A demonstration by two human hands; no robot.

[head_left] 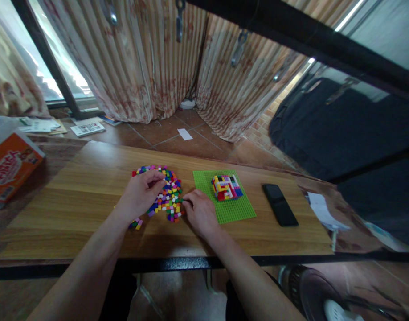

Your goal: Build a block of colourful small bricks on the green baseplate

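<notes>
A loose heap of small multicoloured building bricks (171, 203) lies on the wooden table. Over its upper left part is my left hand (141, 194), thumb and index finger drawn together; whatever is between them is too small to name. My right hand (201, 211) is at the heap's right edge, its fingertips pinched on what looks like a small dark green building brick (183, 201). Just right of that hand, a green baseplate (236, 211) bears a low block built of white, red, yellow, black and purple bricks (226, 186).
A black phone (280, 205) lies right of the baseplate on the wooden table (91, 178). An orange and white package (14, 165) stands at the far left. Papers (325, 211) lie beyond the table's right end. A dark metal bar (291, 40) crosses above.
</notes>
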